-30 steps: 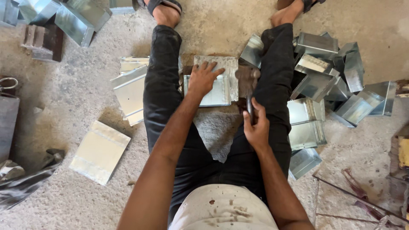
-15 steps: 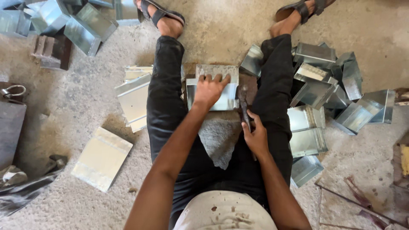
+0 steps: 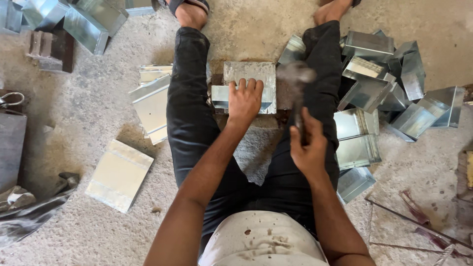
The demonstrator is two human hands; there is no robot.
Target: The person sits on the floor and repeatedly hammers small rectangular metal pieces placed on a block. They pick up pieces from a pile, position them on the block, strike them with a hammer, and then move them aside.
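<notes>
I sit on the concrete floor with my legs spread. My left hand point(image 3: 245, 100) presses flat on a folded sheet-metal piece point(image 3: 249, 74) that lies on a block between my thighs. My right hand point(image 3: 309, 149) grips the handle of a hammer point(image 3: 296, 78), whose blurred head is raised just right of the metal piece.
A heap of bent shiny metal boxes point(image 3: 379, 93) lies by my right leg. Flat metal sheets point(image 3: 150, 101) are stacked left of my left leg, and one sheet point(image 3: 119, 175) lies nearer. More boxes point(image 3: 74, 17) sit at the top left, and dark scrap point(image 3: 29, 212) at the left edge.
My right hand has lifted the hammer from beside my thigh, so its head is now up beside the metal piece. My left hand stays pressed on the piece.
</notes>
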